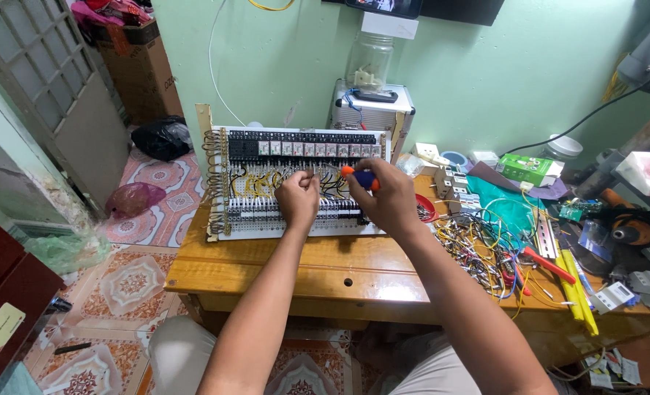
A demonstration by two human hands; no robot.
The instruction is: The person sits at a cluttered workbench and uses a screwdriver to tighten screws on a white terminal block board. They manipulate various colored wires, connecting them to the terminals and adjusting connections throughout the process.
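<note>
Both bare forearms rise from the bottom edge toward the middle of the wooden surface [266, 271], where a white wiring panel with rows of black relays and terminal blocks [296, 183] stands tilted back against the green wall. Far left, a dark red cabinet [3, 292] stands on the patterned tile floor [131, 281], with a black plastic bag [163, 137] and a brown cardboard box [142, 69] further back. Left hand [298, 196] is pressed against the panel's middle rows, its fingers [309, 178] pinched together on a thin wire; which wire it is cannot be made out. Just beside it, right hand [389, 197] is clenched around a small screwdriver with an orange and blue handle [359, 176], whose tip is hidden behind the hand at the panel's right part. Behind the panel sit a silver metal case [372, 110] and a clear glass jar [369, 60]. To the right of the hands lies a tangled heap of coloured wire offcuts [478, 252], then red-handled pliers [548, 265], yellow strips [577, 292] and a green cardboard box [526, 168]. At the far right edge rests an orange and black power drill [632, 223], well apart from both hands
</note>
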